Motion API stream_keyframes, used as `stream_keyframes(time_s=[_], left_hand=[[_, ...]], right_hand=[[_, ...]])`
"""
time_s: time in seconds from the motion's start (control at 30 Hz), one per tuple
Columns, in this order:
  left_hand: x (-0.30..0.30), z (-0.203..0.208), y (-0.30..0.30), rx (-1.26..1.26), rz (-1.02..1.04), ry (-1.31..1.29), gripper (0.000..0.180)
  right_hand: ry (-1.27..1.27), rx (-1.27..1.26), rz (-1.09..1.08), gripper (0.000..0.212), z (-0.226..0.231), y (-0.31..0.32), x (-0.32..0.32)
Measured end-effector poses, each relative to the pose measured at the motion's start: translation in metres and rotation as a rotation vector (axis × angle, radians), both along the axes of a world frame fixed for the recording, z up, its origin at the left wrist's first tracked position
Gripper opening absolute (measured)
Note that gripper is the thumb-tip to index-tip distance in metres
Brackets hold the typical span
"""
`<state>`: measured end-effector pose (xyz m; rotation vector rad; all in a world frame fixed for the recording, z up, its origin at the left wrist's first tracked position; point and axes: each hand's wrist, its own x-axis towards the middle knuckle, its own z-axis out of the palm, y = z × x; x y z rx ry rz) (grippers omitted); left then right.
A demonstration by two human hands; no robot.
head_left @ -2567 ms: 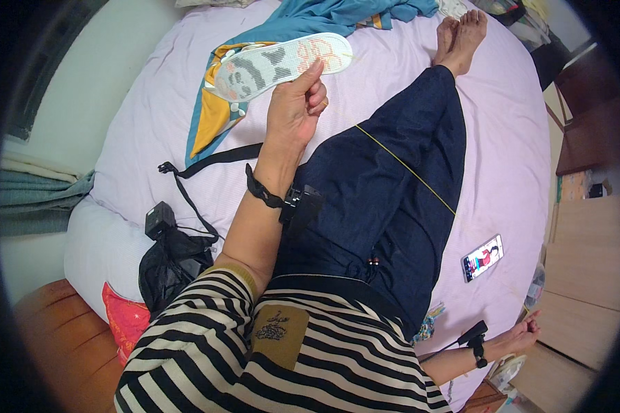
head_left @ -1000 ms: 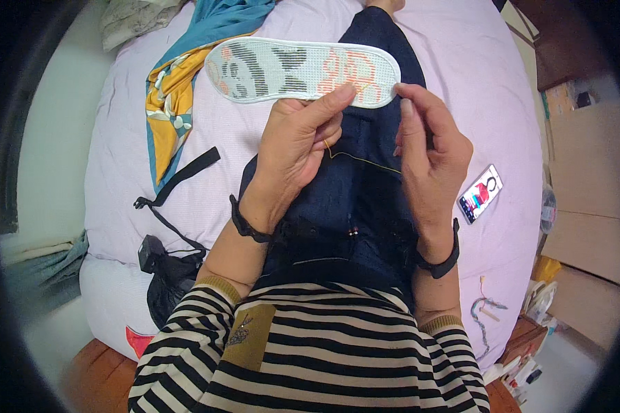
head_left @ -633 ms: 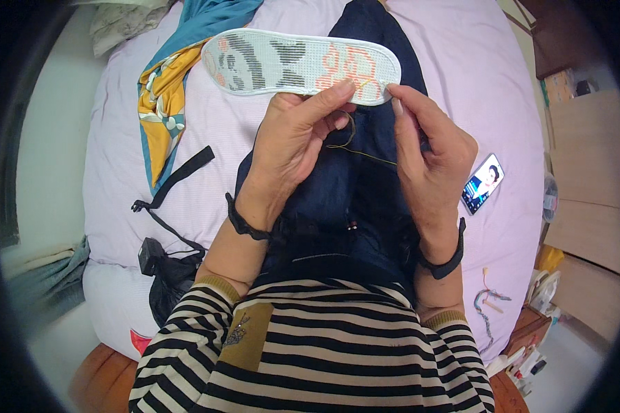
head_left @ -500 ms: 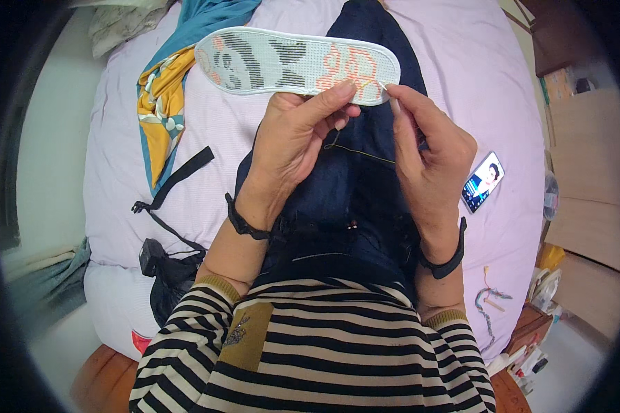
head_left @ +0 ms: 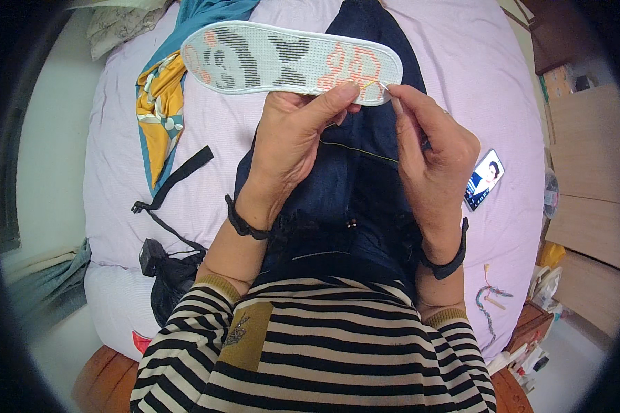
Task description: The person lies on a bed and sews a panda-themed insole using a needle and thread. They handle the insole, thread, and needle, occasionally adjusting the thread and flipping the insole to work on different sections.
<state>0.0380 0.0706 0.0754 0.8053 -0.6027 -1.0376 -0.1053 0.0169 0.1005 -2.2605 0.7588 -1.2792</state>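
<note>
A white embroidered insole [head_left: 258, 58] with black, grey and orange stitching is held up above my legs. My left hand [head_left: 293, 134] grips its near edge, thumb on top and fingers underneath. At the insole's right end, my right hand [head_left: 430, 138] pinches a thin, pale needle-like piece [head_left: 384, 87] against the stitched surface; its full shape is too small to make out. Short yellow stitches show beside my left thumb. A yellow thread [head_left: 358, 150] hangs below the insole, between my hands, across my dark trousers.
A lit phone [head_left: 484, 179] lies on the pink bedspread [head_left: 503, 110] to the right, with a braided bundle of coloured threads [head_left: 486, 310] nearer me. On the left are a yellow and teal cloth [head_left: 162, 103], a black strap [head_left: 182, 179] and a black pouch [head_left: 176, 286].
The insole has shifted and turned slightly, its left end moving left and down. My right hand has moved a little right. The yellow thread beneath hangs straighter.
</note>
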Motion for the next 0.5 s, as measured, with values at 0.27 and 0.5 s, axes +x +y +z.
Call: stream_keyframes(time_s=[0.27,0.5], left_hand=[[-0.007,-0.001,0.001,-0.042,0.133,-0.368,0.025],[-0.011,-0.013,0.001,-0.014,0.166,-0.559,0.025]], right_hand=[[0.057,0.016,-0.010,0.017,-0.003,-0.003,-0.004],[0.055,0.159,0.025,0.012,-0.010,-0.007,-0.003]])
